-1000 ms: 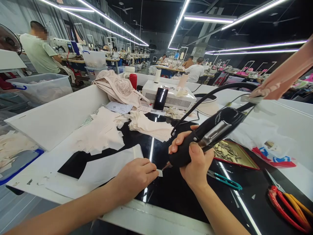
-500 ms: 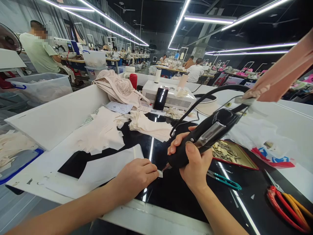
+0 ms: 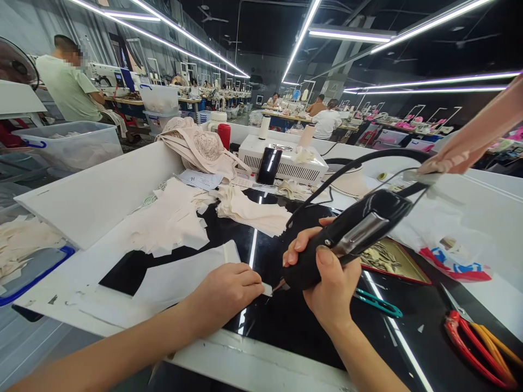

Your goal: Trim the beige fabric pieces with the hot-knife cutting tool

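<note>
Filling the lower half of the view, a black worktop (image 3: 302, 337) with white edges carries everything close by; over its right side slants a long pink cloth (image 3: 482, 128), bunched near the cable behind the tool. At the back stands a white vented box (image 3: 304, 170), and to its left a bundle of pale lace garments (image 3: 196, 144) is heaped against the side panel. Nearer lies a spread of pale cut pieces (image 3: 167, 223), with a white sheet (image 3: 180, 277) in front of it, just beside the left hand. A crumpled plastic bag (image 3: 433, 234) rests on the right. The black handheld tool (image 3: 355, 228) is tilted nose down above the worktop, the right hand's (image 3: 327, 283) grip wrapped firmly round its body, thumb on the near side. Behind that hand sits a tray (image 3: 412, 261) of seed-like bits; further right lie red-handled scissors (image 3: 474, 332), while a dark phone (image 3: 268, 169) leans against the box and teal snips (image 3: 384, 305) lie before the tray. The left hand's (image 3: 231, 291) grip is pinched on a small white strip (image 3: 267, 289), whose end pokes past the fingertips just beside the tool's tip; whether they touch, I cannot tell
</note>
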Motion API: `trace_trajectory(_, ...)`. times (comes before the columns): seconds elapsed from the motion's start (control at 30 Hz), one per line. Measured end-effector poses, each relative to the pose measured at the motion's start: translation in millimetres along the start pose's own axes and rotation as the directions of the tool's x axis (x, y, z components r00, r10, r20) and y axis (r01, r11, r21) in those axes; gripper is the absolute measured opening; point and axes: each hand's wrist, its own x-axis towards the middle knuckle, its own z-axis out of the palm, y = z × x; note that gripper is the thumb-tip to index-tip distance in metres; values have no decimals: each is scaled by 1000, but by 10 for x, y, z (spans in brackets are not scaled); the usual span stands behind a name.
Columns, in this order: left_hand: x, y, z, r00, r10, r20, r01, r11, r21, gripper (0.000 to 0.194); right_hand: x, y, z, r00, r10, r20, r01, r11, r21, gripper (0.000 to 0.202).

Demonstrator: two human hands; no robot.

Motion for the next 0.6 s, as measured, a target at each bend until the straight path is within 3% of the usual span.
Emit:
trace_trajectory(0.33, -47, -44, -76, 995, -86, -41, 84, 995, -59, 17, -7, -50, -41, 1000, -12, 16, 12, 1000, -15, 36)
trace_trajectory(0.6, -59, -47, -2, 995, -89, -43, 87, 995, -52, 18, -28, -84, -56, 1000, 13, 8, -13, 1000, -6, 38)
